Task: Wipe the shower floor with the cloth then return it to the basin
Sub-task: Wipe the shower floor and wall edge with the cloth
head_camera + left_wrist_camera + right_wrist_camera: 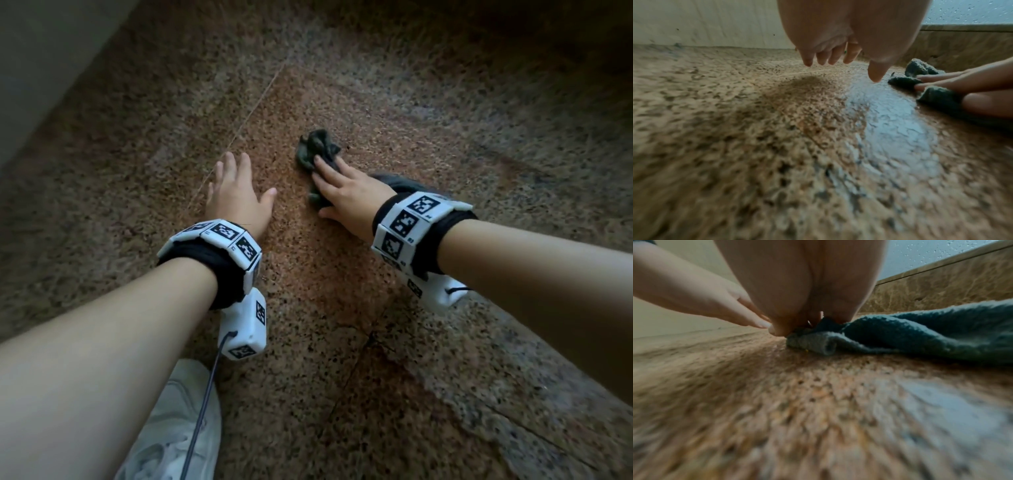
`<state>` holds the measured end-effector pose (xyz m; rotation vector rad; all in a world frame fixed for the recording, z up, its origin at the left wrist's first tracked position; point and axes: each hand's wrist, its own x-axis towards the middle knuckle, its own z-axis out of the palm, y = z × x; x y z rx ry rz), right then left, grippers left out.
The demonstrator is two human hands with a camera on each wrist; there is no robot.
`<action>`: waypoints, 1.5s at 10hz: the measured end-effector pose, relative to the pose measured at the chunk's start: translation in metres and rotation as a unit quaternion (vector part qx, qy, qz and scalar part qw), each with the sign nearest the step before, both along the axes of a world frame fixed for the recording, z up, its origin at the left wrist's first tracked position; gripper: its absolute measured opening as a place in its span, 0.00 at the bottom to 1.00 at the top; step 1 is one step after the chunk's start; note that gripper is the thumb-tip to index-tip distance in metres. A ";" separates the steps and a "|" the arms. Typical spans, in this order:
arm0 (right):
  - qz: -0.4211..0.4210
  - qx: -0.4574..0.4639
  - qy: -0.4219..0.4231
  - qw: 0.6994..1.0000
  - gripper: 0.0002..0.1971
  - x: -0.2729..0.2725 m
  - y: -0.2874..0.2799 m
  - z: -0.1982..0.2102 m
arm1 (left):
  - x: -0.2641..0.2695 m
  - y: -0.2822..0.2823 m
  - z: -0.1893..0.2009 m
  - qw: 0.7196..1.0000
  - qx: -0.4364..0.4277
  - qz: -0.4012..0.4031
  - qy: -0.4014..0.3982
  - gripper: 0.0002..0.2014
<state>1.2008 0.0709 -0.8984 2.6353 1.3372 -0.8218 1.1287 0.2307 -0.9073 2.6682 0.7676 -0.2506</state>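
Right hand [346,186] flat on dark green cloth [317,147], fingers [931,77] straight, pressing it onto speckled shower floor [342,291]; cloth bunched beyond fingertips, rest trailing right under wrist. Left hand [238,195] just left of cloth, apart from it, fingers spread and relaxed, holding nothing; left wrist view shows fingertips [807,62] hovering just above floor. Wet sheen on floor [890,123] between the hands. Marker wristbands [219,246] on both wrists. White shoe [178,418] near, lower left. Pale wall [41,51] far left.
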 end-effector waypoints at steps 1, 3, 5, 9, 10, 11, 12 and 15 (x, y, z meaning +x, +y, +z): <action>0.039 -0.007 -0.012 0.999 0.31 -0.011 -0.013 -0.001 | 0.003 -0.005 0.002 1.000 0.000 -0.007 -0.006 0.34; 0.090 -0.023 -0.019 0.996 0.30 -0.028 -0.050 0.000 | 0.011 -0.019 0.005 1.000 -0.004 -0.018 -0.006 0.34; 0.101 -0.024 -0.034 0.994 0.30 -0.033 -0.083 -0.002 | 0.013 -0.036 0.006 1.000 0.006 -0.030 0.007 0.33; -0.022 -0.063 -0.057 0.996 0.31 -0.021 -0.173 -0.003 | 0.040 -0.099 0.008 0.996 -0.006 -0.092 0.007 0.33; -0.076 -0.088 -0.058 0.992 0.30 -0.017 -0.200 -0.001 | 0.049 -0.116 0.010 0.994 -0.010 -0.113 0.002 0.33; -0.138 -0.101 -0.067 0.983 0.28 -0.014 -0.233 0.001 | 0.059 -0.135 0.011 0.990 -0.013 -0.140 0.001 0.34; -0.163 -0.109 -0.075 0.978 0.27 -0.014 -0.259 0.003 | 0.065 -0.153 0.013 0.987 -0.014 -0.159 -0.001 0.34; -0.302 -0.110 -0.106 0.941 0.29 -0.021 -0.291 0.004 | 0.075 -0.192 0.013 0.979 -0.021 -0.204 0.000 0.34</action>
